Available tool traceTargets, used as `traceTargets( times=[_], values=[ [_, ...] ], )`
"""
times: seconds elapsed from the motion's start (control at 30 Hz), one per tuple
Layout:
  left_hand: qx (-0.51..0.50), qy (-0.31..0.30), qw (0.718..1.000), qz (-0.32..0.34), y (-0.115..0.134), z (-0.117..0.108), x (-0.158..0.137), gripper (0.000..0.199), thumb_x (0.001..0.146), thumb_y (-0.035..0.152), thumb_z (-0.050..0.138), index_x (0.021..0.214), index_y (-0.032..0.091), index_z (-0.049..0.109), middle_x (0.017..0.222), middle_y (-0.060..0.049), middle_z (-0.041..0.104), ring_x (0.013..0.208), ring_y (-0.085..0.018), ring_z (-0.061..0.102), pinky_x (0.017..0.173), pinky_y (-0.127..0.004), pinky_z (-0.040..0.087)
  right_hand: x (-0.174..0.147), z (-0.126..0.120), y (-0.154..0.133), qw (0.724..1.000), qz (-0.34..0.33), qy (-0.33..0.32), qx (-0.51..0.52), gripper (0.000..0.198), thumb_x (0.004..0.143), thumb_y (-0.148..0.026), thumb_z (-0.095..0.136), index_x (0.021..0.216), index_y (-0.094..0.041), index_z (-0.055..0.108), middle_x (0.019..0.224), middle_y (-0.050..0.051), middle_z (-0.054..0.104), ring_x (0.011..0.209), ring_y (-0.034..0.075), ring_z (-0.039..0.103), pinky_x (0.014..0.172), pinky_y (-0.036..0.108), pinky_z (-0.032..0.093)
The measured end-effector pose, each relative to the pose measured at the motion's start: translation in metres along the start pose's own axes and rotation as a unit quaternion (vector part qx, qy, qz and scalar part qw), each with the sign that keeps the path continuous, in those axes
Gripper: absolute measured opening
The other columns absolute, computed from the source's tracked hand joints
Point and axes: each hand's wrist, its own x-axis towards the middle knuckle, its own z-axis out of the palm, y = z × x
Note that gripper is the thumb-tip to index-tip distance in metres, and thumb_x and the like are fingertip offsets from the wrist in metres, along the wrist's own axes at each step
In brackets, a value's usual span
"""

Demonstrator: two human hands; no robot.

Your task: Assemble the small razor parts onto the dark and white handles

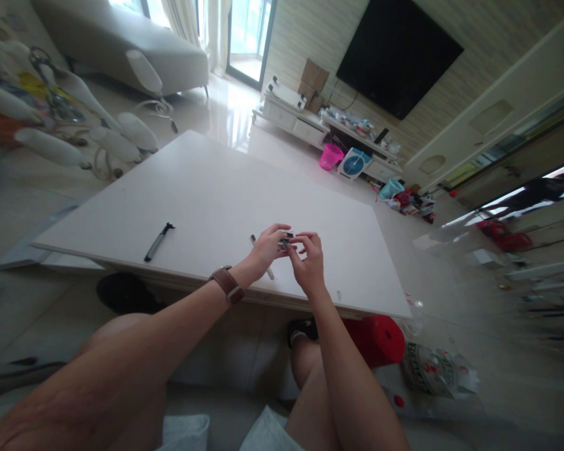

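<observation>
Above the white table [225,188], my left hand [266,245] and my right hand [309,262] meet with fingertips closed around a small dark and silver piece [286,240]. Fingers cover much of it, so its kind is unclear. A thin stick-like thing [270,274] lies on the tabletop beneath my left hand, partly hidden by it. Off to the left rests a black and grey razor-like handle [158,244] with a short crosspiece at its far end. A tiny clear bit [339,294] is near the front edge, right of my right wrist.
Beside my right leg are a red cylinder [380,339] and a printed bag [439,369]. White lamp-like shapes [117,144] stand past the table's left side. Across the floor are a pink basket [331,156] and a TV cabinet [294,125]. A person [536,193] is far right.
</observation>
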Motion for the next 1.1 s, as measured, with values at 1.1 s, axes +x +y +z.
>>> traceTargets(
  times=[1.1],
  values=[
    [-0.001, 0.053, 0.999, -0.010, -0.0005, -0.0037, 0.0025, 0.025, 0.073, 0.017, 0.056, 0.098, 0.016, 0.059, 0.087, -0.005, 0.064, 0.071, -0.015, 0.064, 0.070, -0.030, 0.055, -0.0016, -0.0034, 0.0006, 0.998, -0.048, -0.023, -0.023, 0.016, 0.089, -0.018, 0.060, 0.095, -0.025, 0.073, 0.088, 0.003, 0.072, 0.085, 0.022, 0.061, 0.075, 0.038, 0.051]
  ],
)
